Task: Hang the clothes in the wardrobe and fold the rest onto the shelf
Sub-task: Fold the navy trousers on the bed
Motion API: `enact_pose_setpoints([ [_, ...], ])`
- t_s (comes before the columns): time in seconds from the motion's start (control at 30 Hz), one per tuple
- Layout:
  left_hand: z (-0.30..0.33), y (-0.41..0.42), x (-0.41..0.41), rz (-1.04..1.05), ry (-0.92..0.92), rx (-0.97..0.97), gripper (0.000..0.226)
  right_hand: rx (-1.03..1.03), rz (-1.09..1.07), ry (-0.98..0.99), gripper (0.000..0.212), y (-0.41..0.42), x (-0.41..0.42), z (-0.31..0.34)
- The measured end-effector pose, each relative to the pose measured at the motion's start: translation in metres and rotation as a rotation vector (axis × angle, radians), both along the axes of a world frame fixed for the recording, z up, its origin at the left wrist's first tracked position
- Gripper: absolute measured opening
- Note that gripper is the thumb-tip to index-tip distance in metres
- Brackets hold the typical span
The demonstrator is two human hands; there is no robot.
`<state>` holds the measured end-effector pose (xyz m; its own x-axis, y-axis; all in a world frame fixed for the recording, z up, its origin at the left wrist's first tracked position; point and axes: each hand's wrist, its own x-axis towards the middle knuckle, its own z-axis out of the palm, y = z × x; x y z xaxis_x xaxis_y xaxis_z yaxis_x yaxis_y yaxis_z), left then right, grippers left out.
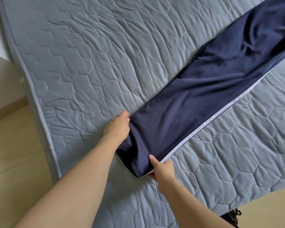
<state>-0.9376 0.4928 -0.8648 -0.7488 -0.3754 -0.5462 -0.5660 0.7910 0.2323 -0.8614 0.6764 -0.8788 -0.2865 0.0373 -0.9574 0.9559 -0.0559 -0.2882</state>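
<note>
Fingers of your left hand (117,127) curl under the near hem corner of the navy trousers (204,89); those of your right hand (162,168) pinch the opposite hem corner, thumb (152,159) on top, just beside the white side stripe (220,112).

Mattress (72,55): the quilted grey surface extends well beyond your fingers on every side but the near one. Its piped edge (38,102) runs to the left of your left hand, with wooden floor (11,153) past it.

Trousers: laid lengthwise, running away from your fingers toward the upper right, where the waist end leaves the view; creases show there.

Step, as judged: folding the trousers for the shelf, with both hems held for the first lengthwise fold.

Next move, as judged: lift both corners together and carry them away from you toward the waist, keeping the stripe edge aligned.

Room: open mattress lies left of your fingers and beyond them. A dark object (232,216), unidentifiable, sits by the near edge, right of your right forearm.
</note>
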Motion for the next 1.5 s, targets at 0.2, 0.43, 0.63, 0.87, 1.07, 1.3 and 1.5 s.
enact_pose_setpoints([
  [0.2,-0.002,-0.011,0.031,-0.155,-0.268,-0.067,0.03,-0.036,0.184,-0.065,0.013,0.0,0.005,0.003],
  [0.43,0.004,-0.024,0.036,-0.041,-0.171,-0.219,0.041,0.092,0.444,-0.033,0.031,-0.006,0.011,-0.002],
  [0.63,-0.002,-0.022,0.045,0.073,-0.149,-0.028,0.056,0.192,0.389,-0.004,0.04,-0.015,0.015,0.005],
  [0.87,-0.003,-0.015,0.045,0.199,-0.216,0.235,0.015,-0.204,0.08,-0.108,0.02,-0.02,0.019,0.016],
  [1.07,0.024,-0.012,0.04,0.376,-0.185,0.386,0.023,-0.416,0.127,-0.178,0.031,-0.018,0.022,0.034],
  [1.3,0.059,-0.032,0.057,0.26,-0.231,0.194,0.025,-0.339,0.199,-0.193,0.039,-0.026,0.03,0.07],
  [1.5,0.088,-0.078,0.116,0.271,-0.431,-0.02,0.033,-0.34,0.438,-0.336,0.03,-0.063,0.086,0.108],
])
